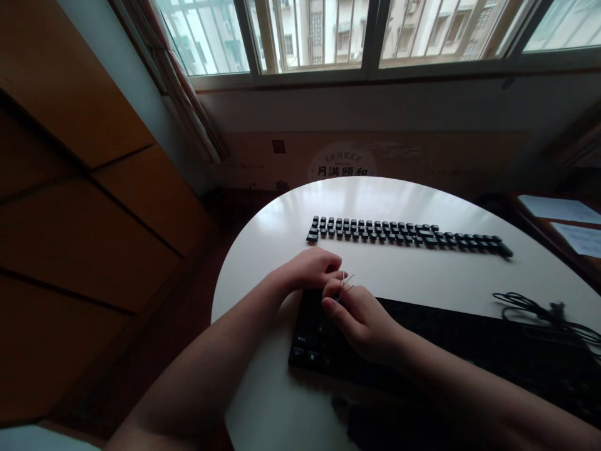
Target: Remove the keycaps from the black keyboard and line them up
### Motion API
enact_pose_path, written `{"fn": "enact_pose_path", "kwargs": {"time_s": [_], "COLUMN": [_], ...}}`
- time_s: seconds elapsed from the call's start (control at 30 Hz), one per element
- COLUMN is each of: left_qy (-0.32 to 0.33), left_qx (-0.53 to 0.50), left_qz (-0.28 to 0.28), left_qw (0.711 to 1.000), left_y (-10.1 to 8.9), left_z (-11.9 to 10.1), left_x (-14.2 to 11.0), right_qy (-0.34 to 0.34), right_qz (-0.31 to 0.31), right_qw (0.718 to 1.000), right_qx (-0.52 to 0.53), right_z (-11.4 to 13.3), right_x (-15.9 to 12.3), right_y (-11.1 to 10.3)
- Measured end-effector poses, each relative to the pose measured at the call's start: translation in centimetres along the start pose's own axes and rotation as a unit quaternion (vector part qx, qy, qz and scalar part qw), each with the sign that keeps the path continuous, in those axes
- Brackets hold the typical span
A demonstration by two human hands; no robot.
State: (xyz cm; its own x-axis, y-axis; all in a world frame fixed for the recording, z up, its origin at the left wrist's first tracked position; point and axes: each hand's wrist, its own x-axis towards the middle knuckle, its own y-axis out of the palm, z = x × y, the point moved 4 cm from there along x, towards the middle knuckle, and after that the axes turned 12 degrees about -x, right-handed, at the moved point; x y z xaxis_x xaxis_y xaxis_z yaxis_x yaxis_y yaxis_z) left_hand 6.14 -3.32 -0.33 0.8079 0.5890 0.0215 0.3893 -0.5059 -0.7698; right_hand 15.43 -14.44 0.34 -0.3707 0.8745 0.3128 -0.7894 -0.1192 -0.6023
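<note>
My right hand [359, 313] is closed round a wire keycap puller, its handle mostly hidden in the fist and its thin wires [347, 282] sticking up past the fingers. Right beside it, my left hand [319, 266] has curled fingers that reach the wires; what they pinch, if anything, is hidden. Both hands are above the left end of a black keyboard [432, 326]. A few keycaps [305, 356] still sit at its lower left corner. Farther back, loose black keycaps [389, 232] stand in long rows on the white table [267, 250].
A coiled black cable [539, 310] lies at the right, by the keyboard's far edge. A dark object [385, 426] rests at the table's near side. White papers [563, 210] lie on a surface to the right. Wooden cabinet doors [70, 250] stand at the left, windows beyond.
</note>
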Motion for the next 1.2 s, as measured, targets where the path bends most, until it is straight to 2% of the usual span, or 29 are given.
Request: {"fn": "enact_pose_path", "kwargs": {"time_s": [0.27, 0.57, 0.9, 1.07, 1.2], "left_qy": [0.003, 0.043, 0.045, 0.043, 0.040], "left_qx": [0.036, 0.039, 0.101, 0.108, 0.108], "left_qz": [0.035, 0.020, 0.039, 0.035, 0.033], "left_qw": [0.999, 0.998, 0.993, 0.993, 0.993], "left_y": [0.3, 0.8, 1.1, 1.0, 1.1], "left_z": [-0.3, -0.6, -0.5, -0.7, -0.5], "left_x": [0.0, 0.0, 0.0, -0.1, 0.0], "right_qy": [-0.022, -0.052, -0.082, -0.131, -0.106], "right_qz": [0.003, 0.008, 0.088, 0.077, 0.041], "right_qw": [0.999, 0.998, 0.986, 0.977, 0.986], "right_qx": [-0.026, -0.040, -0.113, -0.151, -0.125], "right_z": [0.4, 0.7, 1.1, 1.7, 1.1], "right_x": [-0.3, -0.2, -0.5, -0.8, -0.8], "right_y": [0.1, 0.1, 0.8, 1.2, 0.9]}}
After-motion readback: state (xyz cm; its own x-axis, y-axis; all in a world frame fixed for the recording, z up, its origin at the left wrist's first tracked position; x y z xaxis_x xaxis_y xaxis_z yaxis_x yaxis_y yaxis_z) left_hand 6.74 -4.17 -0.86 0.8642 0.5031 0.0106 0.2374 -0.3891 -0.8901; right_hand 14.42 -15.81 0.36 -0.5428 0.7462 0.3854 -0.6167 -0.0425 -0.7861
